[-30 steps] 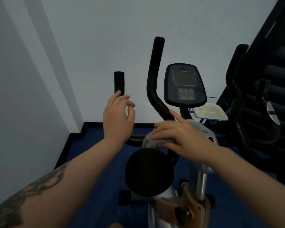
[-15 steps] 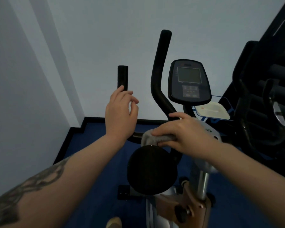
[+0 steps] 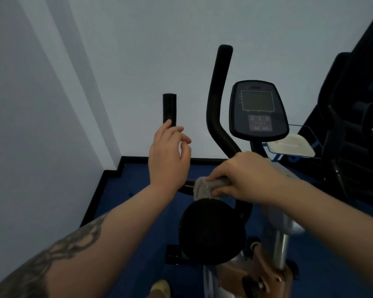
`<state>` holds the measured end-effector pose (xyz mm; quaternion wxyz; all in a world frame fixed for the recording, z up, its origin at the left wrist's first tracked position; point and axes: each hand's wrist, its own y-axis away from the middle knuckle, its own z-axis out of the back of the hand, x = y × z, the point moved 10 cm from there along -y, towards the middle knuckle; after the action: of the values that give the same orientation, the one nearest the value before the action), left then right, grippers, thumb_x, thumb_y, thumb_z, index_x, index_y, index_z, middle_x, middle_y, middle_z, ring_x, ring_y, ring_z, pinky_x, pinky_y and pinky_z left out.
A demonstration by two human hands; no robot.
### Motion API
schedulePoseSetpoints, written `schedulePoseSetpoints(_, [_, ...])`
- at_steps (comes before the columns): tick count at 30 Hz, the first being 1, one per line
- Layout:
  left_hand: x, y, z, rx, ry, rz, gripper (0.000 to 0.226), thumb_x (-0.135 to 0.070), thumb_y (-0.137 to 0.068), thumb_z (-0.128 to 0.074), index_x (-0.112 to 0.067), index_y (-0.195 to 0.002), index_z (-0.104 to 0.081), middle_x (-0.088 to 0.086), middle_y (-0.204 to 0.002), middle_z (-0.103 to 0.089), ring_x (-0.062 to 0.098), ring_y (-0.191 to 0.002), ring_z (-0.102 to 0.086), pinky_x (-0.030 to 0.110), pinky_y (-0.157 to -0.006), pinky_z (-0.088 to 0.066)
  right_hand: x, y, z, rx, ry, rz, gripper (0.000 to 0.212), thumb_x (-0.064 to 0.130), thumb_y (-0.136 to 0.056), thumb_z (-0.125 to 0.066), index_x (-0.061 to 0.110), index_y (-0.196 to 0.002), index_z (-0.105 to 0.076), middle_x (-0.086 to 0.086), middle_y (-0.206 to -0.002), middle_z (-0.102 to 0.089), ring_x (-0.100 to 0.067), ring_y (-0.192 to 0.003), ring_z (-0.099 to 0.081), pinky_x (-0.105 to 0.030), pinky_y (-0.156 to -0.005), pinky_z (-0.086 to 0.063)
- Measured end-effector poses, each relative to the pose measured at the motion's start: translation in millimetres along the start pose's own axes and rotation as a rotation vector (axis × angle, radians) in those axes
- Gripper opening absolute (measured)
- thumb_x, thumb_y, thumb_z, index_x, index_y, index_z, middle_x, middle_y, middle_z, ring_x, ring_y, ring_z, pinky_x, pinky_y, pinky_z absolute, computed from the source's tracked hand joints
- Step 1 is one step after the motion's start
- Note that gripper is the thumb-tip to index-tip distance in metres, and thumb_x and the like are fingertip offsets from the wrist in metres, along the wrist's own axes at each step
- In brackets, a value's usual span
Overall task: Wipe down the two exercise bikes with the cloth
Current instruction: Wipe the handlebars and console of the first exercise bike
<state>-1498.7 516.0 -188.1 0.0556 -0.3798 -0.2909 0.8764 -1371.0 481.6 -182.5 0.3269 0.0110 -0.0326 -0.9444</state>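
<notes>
An exercise bike stands before me with a black round saddle (image 3: 211,231), black handlebars (image 3: 219,100) and a console (image 3: 257,110). My right hand (image 3: 243,175) grips a grey cloth (image 3: 205,188) wrapped round the low handlebar tube just above the saddle. My left hand (image 3: 169,155) hovers in front of the left handlebar grip (image 3: 169,109), fingers loosely curled, holding nothing. A second dark bike (image 3: 353,125) is at the right edge, partly cut off.
White walls meet in a corner on the left. Blue floor (image 3: 134,190) with black skirting lies below. A white tray on a blue wire rack (image 3: 291,147) sits behind the console. The bike's silver post (image 3: 282,244) and tan pedal crank are at lower right.
The view has shifted slightly up and left. My right hand with the cloth has slid a little along the handlebar tube. My left hand stays near the left grip.
</notes>
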Motion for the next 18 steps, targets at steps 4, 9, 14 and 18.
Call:
schedulePoseSetpoints(4, [0.8,-1.5,1.8,-0.014,0.039,0.002,0.018,-0.008,-0.093,-0.05,-0.015,-0.089,-0.066,0.0,-0.12,-0.064,0.014,-0.137,-0.037,0.026,-0.101,-0.034,30.4,-20.7,1.9,-0.108,-0.013,0.02,0.028,0.051,-0.088,-0.057,0.034,-0.107,-0.068,0.007,-0.093,-0.069,-0.018,-0.087,-0.063,-0.032,-0.071,-0.047])
schedulePoseSetpoints(9, [0.1,0.3,0.6,0.023,0.055,-0.032,0.017,-0.007,-0.093,-0.052,-0.013,-0.089,-0.067,0.002,-0.122,-0.063,0.017,-0.139,-0.034,0.024,-0.105,-0.029,15.6,-6.9,-4.0,-0.085,-0.151,-0.121,0.031,0.052,-0.084,-0.064,0.042,-0.113,-0.067,0.011,-0.101,-0.07,-0.014,-0.095,-0.062,-0.032,-0.078,-0.05])
schedulePoseSetpoints(14, [4.2,-3.9,0.1,0.05,0.196,-0.042,0.019,-0.004,-0.094,-0.054,-0.016,-0.093,-0.067,-0.002,-0.122,-0.061,0.011,-0.136,-0.033,0.02,-0.107,-0.028,10.2,-0.4,-0.2,-0.133,-0.084,-0.203,0.032,0.054,-0.083,-0.062,0.043,-0.112,-0.066,0.011,-0.099,-0.07,-0.015,-0.094,-0.064,-0.03,-0.073,-0.047])
schedulePoseSetpoints(18, [13.3,-32.6,17.1,0.058,0.338,-0.11,0.023,-0.001,-0.094,-0.054,-0.021,-0.095,-0.065,-0.008,-0.117,-0.056,-0.002,-0.118,-0.039,0.009,-0.092,-0.033,40.9,-28.9,-2.5,-0.199,-0.126,-0.221,0.026,0.051,-0.087,-0.057,0.034,-0.104,-0.066,0.006,-0.095,-0.069,-0.02,-0.091,-0.063,-0.029,-0.066,-0.035])
